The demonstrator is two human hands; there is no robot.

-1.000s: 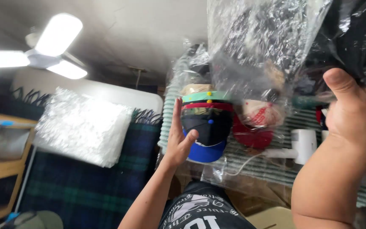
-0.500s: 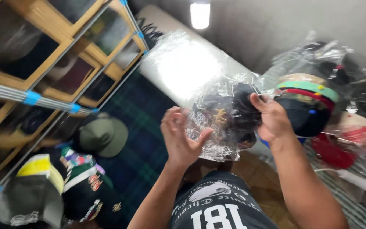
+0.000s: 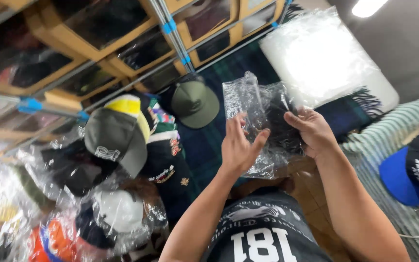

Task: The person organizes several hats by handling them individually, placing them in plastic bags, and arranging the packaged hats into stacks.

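I hold a clear plastic bag (image 3: 248, 99) with a dark cap (image 3: 280, 123) inside it, in front of my chest. My left hand (image 3: 238, 148) pinches the bag's left side between thumb and fingers. On the bag's right side my right hand (image 3: 311, 131) grips it over the dark cap. The bag's open top sticks up above both hands.
A pile of caps lies to the left: an olive cap (image 3: 194, 102), a grey and yellow one (image 3: 117, 133), several bagged ones (image 3: 98, 213). Wooden shelving (image 3: 98, 39) runs along the top. A white bagged cushion (image 3: 323, 56) lies on a plaid blanket (image 3: 204, 140). A blue-brimmed cap (image 3: 410, 172) sits at right.
The view swung from the hanging bags of caps down to the floor pile. The bagged dark cap came down, and both hands now hold it close together.
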